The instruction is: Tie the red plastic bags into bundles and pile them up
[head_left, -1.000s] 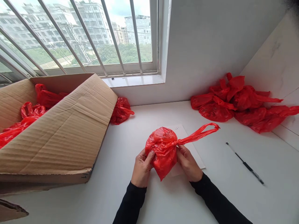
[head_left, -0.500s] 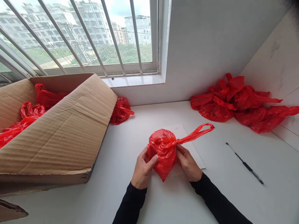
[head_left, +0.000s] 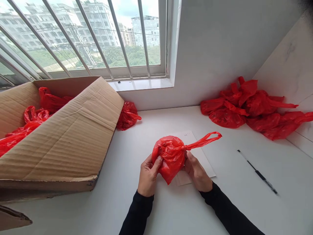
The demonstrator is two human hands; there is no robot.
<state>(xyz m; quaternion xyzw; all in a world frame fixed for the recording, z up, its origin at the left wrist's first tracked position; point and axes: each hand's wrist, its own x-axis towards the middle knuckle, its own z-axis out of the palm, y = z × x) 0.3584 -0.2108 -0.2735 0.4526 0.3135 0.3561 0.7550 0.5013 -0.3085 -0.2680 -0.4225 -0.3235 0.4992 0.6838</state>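
Red bag [head_left: 170, 160] (knotted) between both hands [head_left: 148, 176] [head_left: 198, 174]

There are one left hand [head_left: 148, 178], one right hand [head_left: 198, 173], one pen [head_left: 260, 175], one open box [head_left: 70, 140], at least one sheet [head_left: 204, 163] and at least seven red bags [head_left: 170, 158].

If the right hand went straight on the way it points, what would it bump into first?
Probably the tied red bag, near its knot; the right hand is against or very near it, though depth is unclear.
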